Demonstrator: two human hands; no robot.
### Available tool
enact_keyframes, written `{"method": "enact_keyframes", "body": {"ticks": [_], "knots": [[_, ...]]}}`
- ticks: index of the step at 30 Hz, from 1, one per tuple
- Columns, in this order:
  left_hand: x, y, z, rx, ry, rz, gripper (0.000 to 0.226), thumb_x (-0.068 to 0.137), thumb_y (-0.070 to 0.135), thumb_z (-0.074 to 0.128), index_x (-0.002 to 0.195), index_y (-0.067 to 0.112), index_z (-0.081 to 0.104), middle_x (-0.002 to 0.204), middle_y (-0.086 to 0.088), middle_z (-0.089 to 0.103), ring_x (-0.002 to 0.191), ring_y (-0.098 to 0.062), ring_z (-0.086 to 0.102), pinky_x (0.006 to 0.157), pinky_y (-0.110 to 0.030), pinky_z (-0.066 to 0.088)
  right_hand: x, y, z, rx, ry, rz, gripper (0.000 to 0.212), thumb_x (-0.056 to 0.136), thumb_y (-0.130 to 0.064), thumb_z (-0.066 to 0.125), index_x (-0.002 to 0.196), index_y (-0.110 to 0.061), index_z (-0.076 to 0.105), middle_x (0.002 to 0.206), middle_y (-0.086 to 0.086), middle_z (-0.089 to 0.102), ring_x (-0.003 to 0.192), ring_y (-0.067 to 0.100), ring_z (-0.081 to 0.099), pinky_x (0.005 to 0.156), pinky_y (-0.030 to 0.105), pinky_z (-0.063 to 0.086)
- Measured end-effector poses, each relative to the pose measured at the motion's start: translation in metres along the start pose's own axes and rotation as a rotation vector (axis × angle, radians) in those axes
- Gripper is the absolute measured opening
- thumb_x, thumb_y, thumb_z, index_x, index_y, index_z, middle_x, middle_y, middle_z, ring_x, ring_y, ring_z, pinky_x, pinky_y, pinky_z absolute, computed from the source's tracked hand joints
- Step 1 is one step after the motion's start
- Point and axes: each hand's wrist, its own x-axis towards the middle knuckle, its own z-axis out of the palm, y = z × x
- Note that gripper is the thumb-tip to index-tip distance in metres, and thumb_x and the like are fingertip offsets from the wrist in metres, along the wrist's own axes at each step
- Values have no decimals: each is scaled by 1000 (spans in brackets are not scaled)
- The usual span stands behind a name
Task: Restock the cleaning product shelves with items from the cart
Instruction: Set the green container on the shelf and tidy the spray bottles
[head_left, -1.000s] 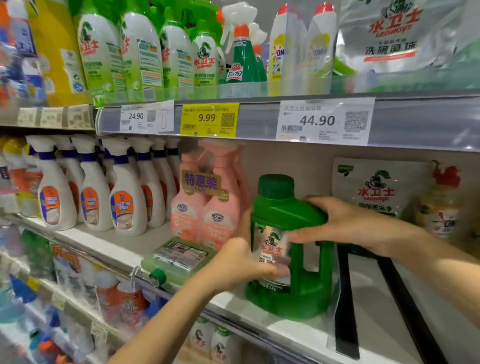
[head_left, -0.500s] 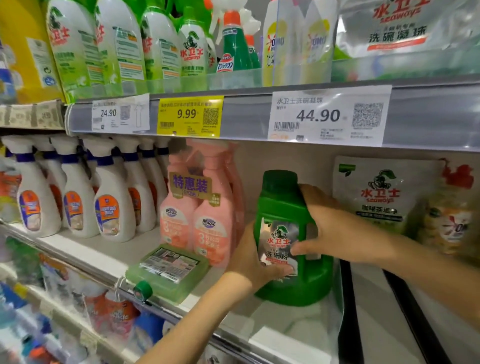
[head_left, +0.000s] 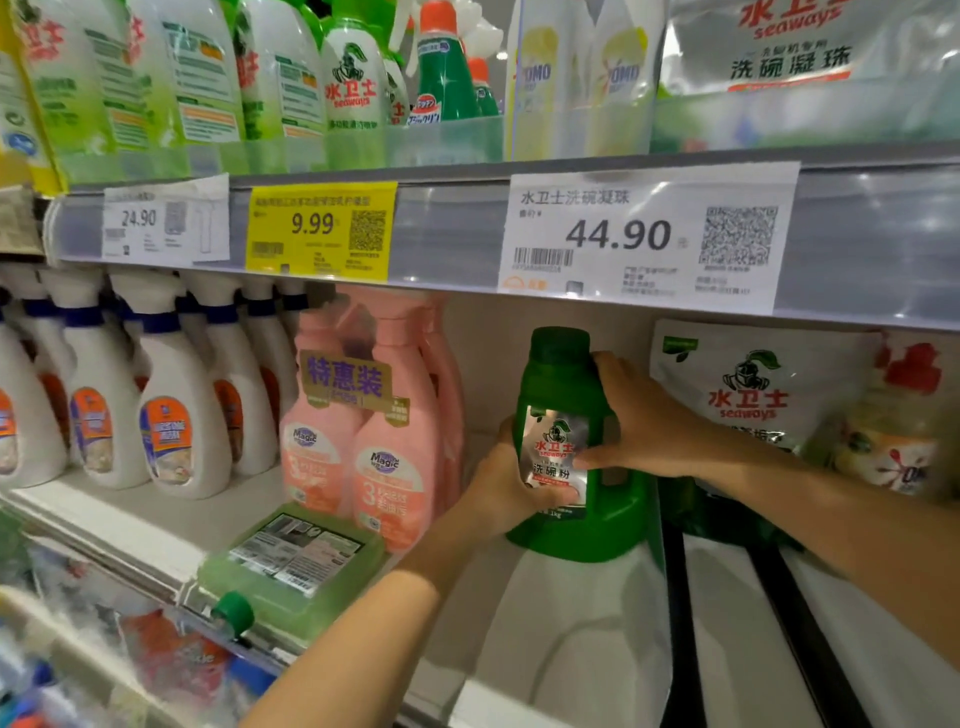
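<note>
A green jug (head_left: 563, 395) with a dark green cap and a silver label stands upright on the middle shelf (head_left: 171, 525), to the right of the pink spray bottles (head_left: 374, 447). My left hand (head_left: 506, 486) grips its lower left side, thumb across the label. My right hand (head_left: 641, 421) wraps round its right shoulder and handle, fingers curled onto the front. A second green container (head_left: 296, 564) lies flat on the shelf's front edge, cap toward me.
White spray bottles (head_left: 171, 415) fill the shelf's left. A white Seaways pouch (head_left: 753, 389) and an OMO bottle (head_left: 898, 436) stand at the right. Black divider rails (head_left: 680, 623) run front to back. The upper shelf carries price tags (head_left: 644, 234) and green-and-white bottles (head_left: 353, 88).
Both hands have pushed the green jug further back onto the shelf and turned it so its narrow labelled side faces me. The view has moved closer.
</note>
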Motion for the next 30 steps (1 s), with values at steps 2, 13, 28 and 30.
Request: {"method": "enact_keyframes", "body": {"ticks": [2, 13, 28, 30], "knots": [[6, -2, 3, 3, 0, -12, 81, 66, 23, 87, 134, 19, 43, 114, 3, 66, 104, -15, 63, 96, -36, 52, 3, 2, 0, -25, 5, 5, 96, 66, -37, 86, 137, -15, 25, 123, 6, 45, 111, 23, 51, 95, 44, 48], [-57, 6, -6, 141, 52, 42, 60, 80, 27, 76, 130, 9, 47, 129, -6, 58, 118, -21, 54, 99, -34, 47, 1, -3, -7, -75, -54, 72, 92, 69, -37, 85, 134, -11, 26, 122, 9, 44, 107, 25, 52, 92, 40, 48], [-209, -34, -157, 388, 623, -34, 14, 87, 22, 69, 100, 18, 67, 91, 7, 67, 78, -6, 63, 73, -22, 51, -65, -159, 5, -177, -131, -220, 89, 74, -73, 49, 143, -30, 11, 145, 0, 25, 131, 22, 36, 108, 40, 37], [-209, -45, -171, 448, 612, -92, 33, 87, 24, 68, 118, 16, 60, 109, 5, 58, 90, -9, 56, 84, -25, 47, -66, -190, 22, -89, -438, -270, 90, 84, -64, 53, 148, -31, 0, 155, -8, 11, 140, 17, 28, 114, 39, 31]]}}
